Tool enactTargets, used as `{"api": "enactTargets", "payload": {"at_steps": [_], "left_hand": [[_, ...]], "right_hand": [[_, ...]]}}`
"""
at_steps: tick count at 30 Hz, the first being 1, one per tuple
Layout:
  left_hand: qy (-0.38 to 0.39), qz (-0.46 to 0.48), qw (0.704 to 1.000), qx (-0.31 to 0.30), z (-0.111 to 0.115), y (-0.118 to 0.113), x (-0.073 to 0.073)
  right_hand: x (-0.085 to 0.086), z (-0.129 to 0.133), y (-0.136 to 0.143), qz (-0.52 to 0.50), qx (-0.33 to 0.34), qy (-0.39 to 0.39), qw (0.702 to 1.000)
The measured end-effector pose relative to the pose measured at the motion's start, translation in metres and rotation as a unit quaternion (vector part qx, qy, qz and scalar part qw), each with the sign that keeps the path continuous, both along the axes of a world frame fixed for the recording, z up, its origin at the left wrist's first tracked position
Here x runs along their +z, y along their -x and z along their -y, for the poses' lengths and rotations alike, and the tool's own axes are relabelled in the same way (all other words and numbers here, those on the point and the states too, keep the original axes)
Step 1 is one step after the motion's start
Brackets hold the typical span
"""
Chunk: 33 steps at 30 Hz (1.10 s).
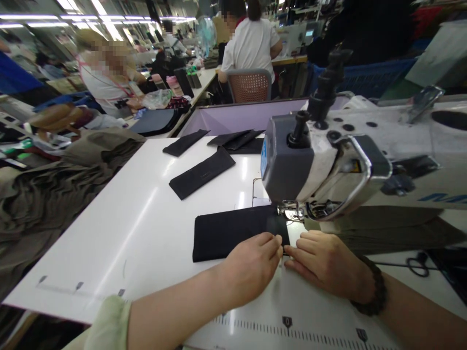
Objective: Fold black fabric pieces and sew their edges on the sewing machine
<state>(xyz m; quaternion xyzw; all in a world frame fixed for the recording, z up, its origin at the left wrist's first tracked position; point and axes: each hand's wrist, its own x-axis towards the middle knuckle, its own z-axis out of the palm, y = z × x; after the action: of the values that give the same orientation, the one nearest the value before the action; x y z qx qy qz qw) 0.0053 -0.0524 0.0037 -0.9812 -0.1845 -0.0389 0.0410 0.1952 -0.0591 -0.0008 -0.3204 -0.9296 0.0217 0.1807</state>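
A folded black cloth piece [229, 231] lies flat on the white table, its right end beside the presser foot [293, 214] of a sewing machine [288, 160]. My left hand [253, 265] rests at the cloth's lower right edge, fingers closed on it in a pinch. Close beside it, my right hand [323, 260] touches the cloth's right corner with its fingertips; the thumb and fingers are somewhat apart. A dark beaded bracelet is on my right wrist. The needle is hard to make out.
More black pieces [202, 172] lie toward the table's back. Brown-grey fabric [47, 209] is heaped at the left, with olive fabric [394, 226] behind my right hand. Small scissors [418, 265] lie at the right. People sit at other work places behind.
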Motion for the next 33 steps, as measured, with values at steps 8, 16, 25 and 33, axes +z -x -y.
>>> {"api": "enactTargets", "payload": {"at_steps": [8, 16, 25, 33], "left_hand": [[0.028, 0.003, 0.999, 0.024, -0.020, 0.000, -0.005], [0.091, 0.017, 0.994, 0.060, -0.049, -0.004, 0.003], [0.073, 0.039, 0.992, 0.098, -0.064, -0.005, -0.006], [0.027, -0.025, 0.986, 0.164, -0.050, -0.006, -0.002]], "right_hand": [[-0.006, -0.005, -0.003, 0.022, -0.068, -0.008, 0.997], [-0.016, -0.010, -0.004, 0.026, -0.123, 0.034, 0.991], [-0.018, -0.008, -0.005, 0.035, -0.123, 0.032, 0.991], [-0.021, -0.009, -0.005, 0.020, -0.114, -0.018, 0.993]]}}
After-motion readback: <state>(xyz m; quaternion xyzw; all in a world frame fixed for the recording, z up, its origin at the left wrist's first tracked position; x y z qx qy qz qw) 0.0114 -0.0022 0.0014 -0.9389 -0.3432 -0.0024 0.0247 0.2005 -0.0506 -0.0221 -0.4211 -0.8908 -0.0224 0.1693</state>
